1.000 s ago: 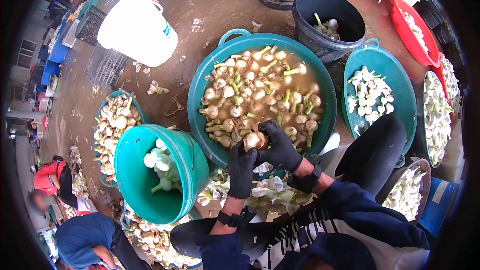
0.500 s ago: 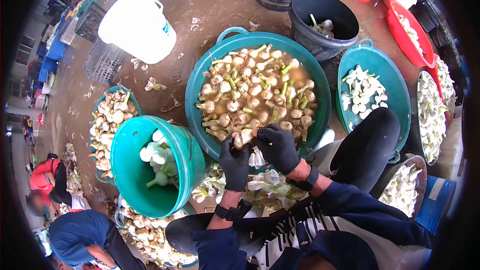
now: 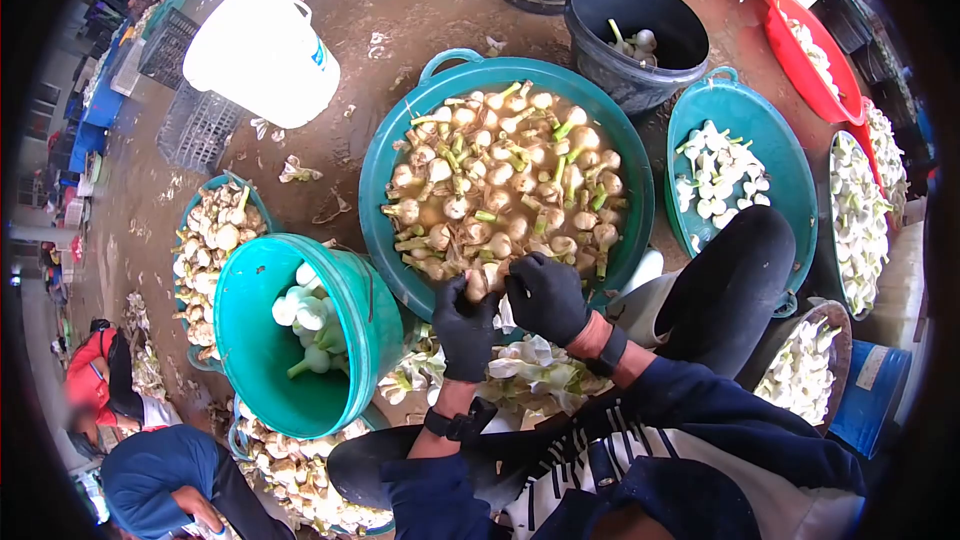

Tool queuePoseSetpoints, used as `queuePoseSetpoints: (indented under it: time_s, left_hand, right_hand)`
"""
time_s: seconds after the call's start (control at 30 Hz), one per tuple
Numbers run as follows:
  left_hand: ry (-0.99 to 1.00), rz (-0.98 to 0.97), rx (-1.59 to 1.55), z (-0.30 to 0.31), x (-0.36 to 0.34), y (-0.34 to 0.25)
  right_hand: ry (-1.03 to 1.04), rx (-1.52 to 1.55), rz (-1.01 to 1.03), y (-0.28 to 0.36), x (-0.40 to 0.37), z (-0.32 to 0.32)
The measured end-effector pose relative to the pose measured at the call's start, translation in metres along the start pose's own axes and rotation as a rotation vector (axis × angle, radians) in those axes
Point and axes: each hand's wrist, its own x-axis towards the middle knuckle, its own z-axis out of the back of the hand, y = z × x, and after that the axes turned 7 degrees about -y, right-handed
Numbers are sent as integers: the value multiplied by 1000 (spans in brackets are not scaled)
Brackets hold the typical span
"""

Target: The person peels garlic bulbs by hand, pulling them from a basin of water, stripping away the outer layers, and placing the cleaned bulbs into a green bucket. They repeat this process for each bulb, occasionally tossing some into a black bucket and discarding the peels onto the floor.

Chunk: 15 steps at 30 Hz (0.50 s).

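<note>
Both hands wear dark gloves and meet at the near rim of a large teal tub point(image 3: 378, 155) of brownish water with many unpeeled bulbs point(image 3: 500, 173). Fingers of my left hand point(image 3: 465, 328) are wrapped round a brownish garlic bulb point(image 3: 478, 286). On the bulb's right side, my right hand point(image 3: 548, 298) is closed with its fingertips against it. Loose pale peels point(image 3: 545, 372) lie below the hands. A tilted green bucket point(image 3: 240, 340) to the left holds several white peeled bulbs point(image 3: 312, 315).
Around the tub are a black bucket point(image 3: 590, 55), a white bucket point(image 3: 265, 55), a teal basin point(image 3: 795, 155) of white bulbs and a red basin point(image 3: 848, 90). A basket of bulbs point(image 3: 222, 225) stands left. Two people point(image 3: 165, 480) sit at the lower left.
The view has shifted slightly, moving the tub and buckets a little left and up in the picture. My right hand's fingers have curled in closer to the bulb.
</note>
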Motion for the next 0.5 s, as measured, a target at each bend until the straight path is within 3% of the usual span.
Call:
queuePoseSetpoints:
  time_s: [0.17,0.27,0.4,0.5]
  left_hand:
    - [76,179,-147,4,4,-2]
    - [100,118,-143,5,6,-5]
    - [132,165,-200,6,6,-12]
    - [171,203,-262,6,4,-9]
  right_hand:
    - [-7,117,-100,-7,3,1]
    - [0,207,-262,-10,3,2]
    - [15,294,-398,-29,-4,-7]
    - [30,365,-608,-39,-7,-13]
